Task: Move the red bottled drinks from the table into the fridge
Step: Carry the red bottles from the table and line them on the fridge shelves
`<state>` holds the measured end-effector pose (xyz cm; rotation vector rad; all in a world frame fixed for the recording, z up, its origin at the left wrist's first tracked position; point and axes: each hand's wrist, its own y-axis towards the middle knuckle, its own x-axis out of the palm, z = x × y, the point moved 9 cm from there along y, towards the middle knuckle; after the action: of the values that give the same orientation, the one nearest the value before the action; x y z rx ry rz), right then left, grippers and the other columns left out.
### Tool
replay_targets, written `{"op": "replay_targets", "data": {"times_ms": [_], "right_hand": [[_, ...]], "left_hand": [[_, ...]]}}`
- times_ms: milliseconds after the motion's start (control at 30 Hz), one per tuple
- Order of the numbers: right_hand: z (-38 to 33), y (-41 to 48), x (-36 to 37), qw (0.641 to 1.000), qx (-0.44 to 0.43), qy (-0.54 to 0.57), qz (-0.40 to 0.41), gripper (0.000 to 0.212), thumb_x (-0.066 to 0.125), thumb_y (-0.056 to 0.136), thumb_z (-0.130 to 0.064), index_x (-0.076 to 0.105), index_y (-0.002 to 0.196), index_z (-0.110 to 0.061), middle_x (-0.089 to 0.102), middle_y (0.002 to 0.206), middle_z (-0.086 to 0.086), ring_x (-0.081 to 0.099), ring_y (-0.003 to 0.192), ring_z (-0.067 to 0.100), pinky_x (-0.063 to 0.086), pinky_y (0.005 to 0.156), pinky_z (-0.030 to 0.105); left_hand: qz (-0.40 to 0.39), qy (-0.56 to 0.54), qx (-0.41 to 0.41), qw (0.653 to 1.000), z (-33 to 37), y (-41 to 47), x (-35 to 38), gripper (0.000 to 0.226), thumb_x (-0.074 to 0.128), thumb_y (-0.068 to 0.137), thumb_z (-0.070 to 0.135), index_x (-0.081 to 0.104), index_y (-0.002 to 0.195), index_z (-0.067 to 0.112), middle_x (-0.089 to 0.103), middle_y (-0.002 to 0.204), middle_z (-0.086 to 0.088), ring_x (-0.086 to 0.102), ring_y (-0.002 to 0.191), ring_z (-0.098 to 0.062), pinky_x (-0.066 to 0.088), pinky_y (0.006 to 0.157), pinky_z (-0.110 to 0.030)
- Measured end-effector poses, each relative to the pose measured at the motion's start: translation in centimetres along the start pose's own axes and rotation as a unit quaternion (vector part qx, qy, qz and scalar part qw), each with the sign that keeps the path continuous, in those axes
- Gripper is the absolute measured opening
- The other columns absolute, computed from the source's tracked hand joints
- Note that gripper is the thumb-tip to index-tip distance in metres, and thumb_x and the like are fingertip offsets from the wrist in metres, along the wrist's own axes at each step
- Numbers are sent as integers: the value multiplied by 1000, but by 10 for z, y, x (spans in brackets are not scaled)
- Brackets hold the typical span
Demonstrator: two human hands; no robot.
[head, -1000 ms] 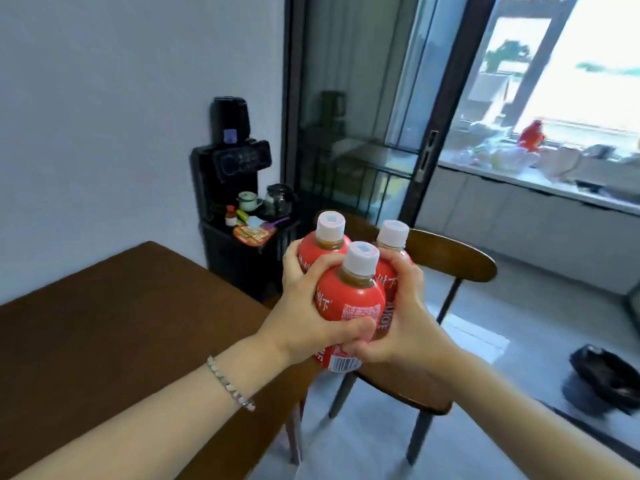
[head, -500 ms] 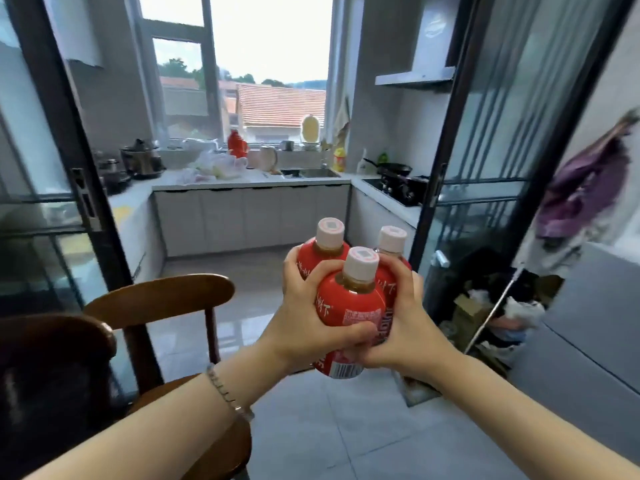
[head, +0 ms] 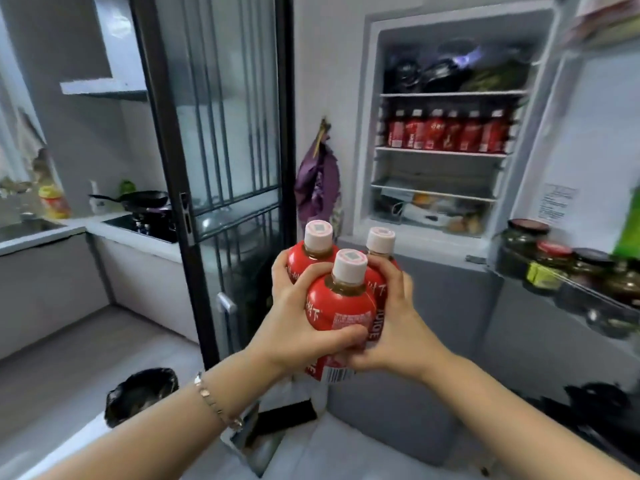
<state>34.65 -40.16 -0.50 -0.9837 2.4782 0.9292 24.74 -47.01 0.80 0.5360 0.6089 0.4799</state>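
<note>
Three red bottled drinks, round-shouldered with white caps, clustered upright in mid-air before the open fridge. Left hand and right hand wrap curled fingers around the cluster from either side, forearms extended. A row of similar red bottles occupies a fridge shelf.

- The fridge stands open; its middle shelf carries a row of red bottles, upright, side by side.
- The top shelf bears dark bags.
- The door shelf holds dark-lidded jars.
- The counter carries a hob with a black pan on it.
- The floor bears a black bin.
</note>
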Motion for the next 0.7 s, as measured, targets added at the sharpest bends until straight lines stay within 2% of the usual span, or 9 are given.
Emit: {"op": "replay_targets", "data": {"times_ms": [33, 100, 167, 267, 333, 433, 533, 633, 700], "right_hand": [[13, 8, -14, 1000, 13, -16, 8, 108, 76, 31, -55, 6, 111, -74, 11, 118, -24, 36, 120, 7, 36, 98, 13], [55, 29, -50, 999, 27, -40, 22, 109, 76, 30, -55, 7, 113, -71, 11, 120, -24, 35, 118, 1, 32, 90, 0], [75, 46, -75, 998, 26, -56, 24, 108, 76, 30, -53, 9, 113, -71, 11, 120, -24, 34, 112, -10, 32, 77, -8], [120, 85, -130, 996, 34, -74, 38, 106, 74, 30, -52, 8, 109, -75, 13, 118, -23, 28, 107, -23, 30, 75, -10], [137, 110, -163, 994, 29, -89, 53, 105, 73, 29, -52, 9, 110, -74, 15, 120, -20, 29, 110, -20, 29, 82, -7], [168, 150, -205, 992, 24, -106, 62, 106, 73, 30, -51, 11, 114, -69, 17, 122, -17, 32, 115, -12, 30, 84, -3], [201, 197, -245, 989, 23, -119, 84, 105, 75, 31, -50, 13, 114, -70, 18, 125, -17, 36, 117, -3, 35, 86, 3], [232, 251, -281, 985, 13, -129, 110, 102, 73, 31, -51, 14, 113, -69, 18, 123, -18, 34, 111, -7, 33, 85, 5], [240, 274, -296, 985, 19, -135, 109, 101, 73, 31, -50, 13, 111, -70, 18, 123, -18, 36, 109, -5, 32, 81, 2]], "left_hand": [[-2, -2, 3, 1000, -6, 17, 14, 65, 74, 39, 53, 46, 95, 67, 12, 131, 25, 36, 121, 3, 43, 104, -31], [-21, -27, 25, 999, -21, 57, 57, 66, 75, 39, 54, 45, 96, 67, 10, 131, 26, 36, 126, -6, 41, 105, -32], [-22, -46, 16, 999, -33, 87, 86, 66, 74, 38, 55, 44, 95, 69, 10, 129, 28, 35, 125, -5, 40, 104, -23], [-34, -66, 36, 997, -43, 152, 135, 65, 73, 38, 54, 47, 96, 62, 12, 129, 24, 35, 119, 11, 37, 95, -7], [-40, -90, 42, 994, -46, 192, 160, 64, 73, 38, 53, 48, 97, 57, 17, 130, 17, 31, 112, 25, 34, 88, 2], [-51, -104, 64, 991, -50, 250, 194, 62, 72, 39, 54, 46, 95, 63, 12, 129, 28, 30, 110, 29, 32, 87, 4], [-50, -107, 69, 991, -68, 316, 223, 63, 70, 38, 57, 45, 96, 61, 17, 131, 17, 36, 113, 19, 32, 87, 3], [-53, -107, 90, 989, -85, 386, 249, 62, 69, 38, 58, 43, 94, 65, 15, 133, 18, 41, 115, 3, 37, 95, -9], [-58, -122, 97, 986, -91, 414, 257, 62, 69, 39, 59, 42, 95, 63, 16, 131, 19, 41, 112, 7, 40, 92, -8]]}}
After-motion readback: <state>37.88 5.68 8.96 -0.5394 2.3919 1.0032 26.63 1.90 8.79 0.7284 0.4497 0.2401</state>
